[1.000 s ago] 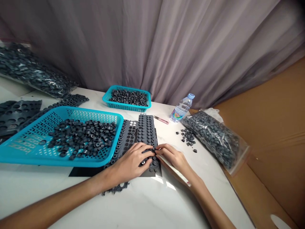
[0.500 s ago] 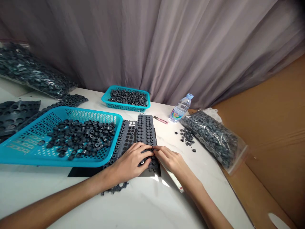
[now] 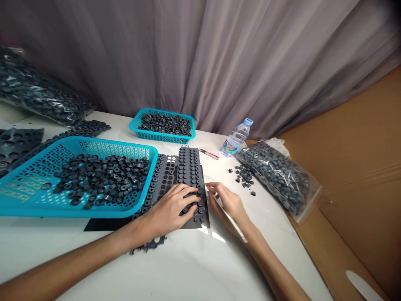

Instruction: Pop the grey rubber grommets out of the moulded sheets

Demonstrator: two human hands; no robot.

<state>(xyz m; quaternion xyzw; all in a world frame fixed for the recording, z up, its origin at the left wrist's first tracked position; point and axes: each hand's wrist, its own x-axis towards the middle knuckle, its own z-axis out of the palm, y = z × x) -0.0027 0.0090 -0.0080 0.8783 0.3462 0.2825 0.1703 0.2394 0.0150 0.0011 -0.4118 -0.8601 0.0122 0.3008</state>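
A dark perforated mat (image 3: 188,171) studded with small black rings lies on the white table in front of me. My left hand (image 3: 171,209) rests on its near end, fingers curled over the rings. My right hand (image 3: 227,200) lies just off the mat's right edge, fingers loosely bent, thumb and forefinger close together; what they hold, if anything, is too small to make out. A big turquoise basket (image 3: 37,200) with several loose black rings sits just left of the mat and overlaps it.
A smaller turquoise basket (image 3: 163,134) of rings stands behind the mat. A water bottle (image 3: 235,139), pink-handled snips (image 3: 209,154), a few loose rings (image 3: 244,179) and a clear bag of rings (image 3: 278,175) lie to the right. More bags and black trays (image 3: 19,144) are at left. Cardboard (image 3: 360,167) borders the right.
My right hand has drawn back from the mat's edge to the right. The left hand stays on the mat. The camera view has shifted slightly.
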